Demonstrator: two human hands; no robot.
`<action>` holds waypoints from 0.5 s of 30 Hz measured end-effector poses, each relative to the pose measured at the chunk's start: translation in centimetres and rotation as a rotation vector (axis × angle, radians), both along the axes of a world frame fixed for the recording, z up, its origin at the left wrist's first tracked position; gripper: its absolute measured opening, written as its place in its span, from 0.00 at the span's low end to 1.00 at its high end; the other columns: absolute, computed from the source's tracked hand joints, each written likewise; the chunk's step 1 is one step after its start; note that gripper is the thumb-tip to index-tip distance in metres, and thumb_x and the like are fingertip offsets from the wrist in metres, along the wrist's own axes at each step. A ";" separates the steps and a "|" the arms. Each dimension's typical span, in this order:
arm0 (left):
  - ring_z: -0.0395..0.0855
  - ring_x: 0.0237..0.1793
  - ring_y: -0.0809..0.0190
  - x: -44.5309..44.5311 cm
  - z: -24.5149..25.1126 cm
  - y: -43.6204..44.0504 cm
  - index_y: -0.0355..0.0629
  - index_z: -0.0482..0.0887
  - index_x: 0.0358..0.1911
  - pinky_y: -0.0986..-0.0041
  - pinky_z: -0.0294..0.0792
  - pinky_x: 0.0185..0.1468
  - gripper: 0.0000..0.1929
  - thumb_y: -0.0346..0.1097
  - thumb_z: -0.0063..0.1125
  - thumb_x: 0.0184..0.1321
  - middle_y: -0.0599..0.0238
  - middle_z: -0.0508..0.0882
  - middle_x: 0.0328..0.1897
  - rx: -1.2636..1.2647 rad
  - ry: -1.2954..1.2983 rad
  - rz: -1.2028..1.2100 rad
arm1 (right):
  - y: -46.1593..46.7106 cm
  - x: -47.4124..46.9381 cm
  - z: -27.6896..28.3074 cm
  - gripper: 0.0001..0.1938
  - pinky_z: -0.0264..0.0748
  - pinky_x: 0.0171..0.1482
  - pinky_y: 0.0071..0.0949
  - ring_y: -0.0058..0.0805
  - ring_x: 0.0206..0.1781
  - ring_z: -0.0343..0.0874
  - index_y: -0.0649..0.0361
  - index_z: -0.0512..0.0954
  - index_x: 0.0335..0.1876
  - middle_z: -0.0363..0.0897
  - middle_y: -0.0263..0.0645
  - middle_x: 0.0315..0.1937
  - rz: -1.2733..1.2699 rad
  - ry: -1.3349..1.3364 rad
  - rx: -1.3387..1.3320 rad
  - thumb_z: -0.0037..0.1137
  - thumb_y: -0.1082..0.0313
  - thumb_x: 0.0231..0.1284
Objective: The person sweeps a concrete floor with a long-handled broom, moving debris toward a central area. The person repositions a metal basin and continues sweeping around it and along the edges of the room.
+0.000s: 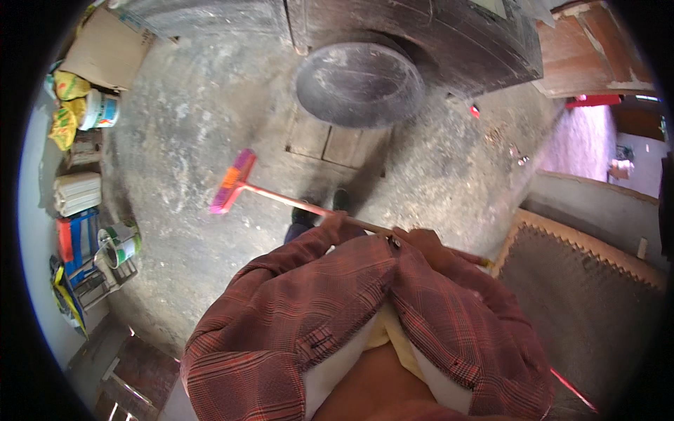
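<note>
A broom lies slantwise across the front of my body, its head off to the left and its handle running right. The broom head [233, 181] has purple and orange bristles on a pinkish-red block; whether it touches the floor I cannot tell. My left hand [334, 225] grips the broom handle [284, 199] just ahead of the jacket. Further up the handle, near its yellowish end, my right hand [424, 244] is closed around it. Both sleeves are plaid. Two dark shoes [341, 199] show beneath the handle on the worn concrete floor [179, 152].
A large dark basin [358, 118] stands ahead against a wooden cabinet [474, 47]. Crumbs [495, 134] and a small red item [475, 111] lie to its right. Along the left wall are a cardboard box [108, 50], a white bucket [100, 109] and a second bucket [118, 244]. A doorway [584, 139] opens right.
</note>
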State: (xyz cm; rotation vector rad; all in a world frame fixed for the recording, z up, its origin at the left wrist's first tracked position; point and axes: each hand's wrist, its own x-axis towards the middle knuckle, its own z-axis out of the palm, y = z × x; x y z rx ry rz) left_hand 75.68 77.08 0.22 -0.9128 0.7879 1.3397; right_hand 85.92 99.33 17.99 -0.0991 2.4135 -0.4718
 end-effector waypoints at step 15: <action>0.78 0.41 0.55 -1.7 5.0 10.9 0.40 0.71 0.46 0.62 0.69 0.44 0.24 0.55 0.45 0.60 0.59 0.77 0.47 0.359 0.114 -0.390 | 8.3 14.5 11.8 0.25 0.76 0.33 0.35 0.41 0.31 0.79 0.46 0.68 0.58 0.79 0.41 0.30 -0.507 0.130 0.113 0.56 0.69 0.50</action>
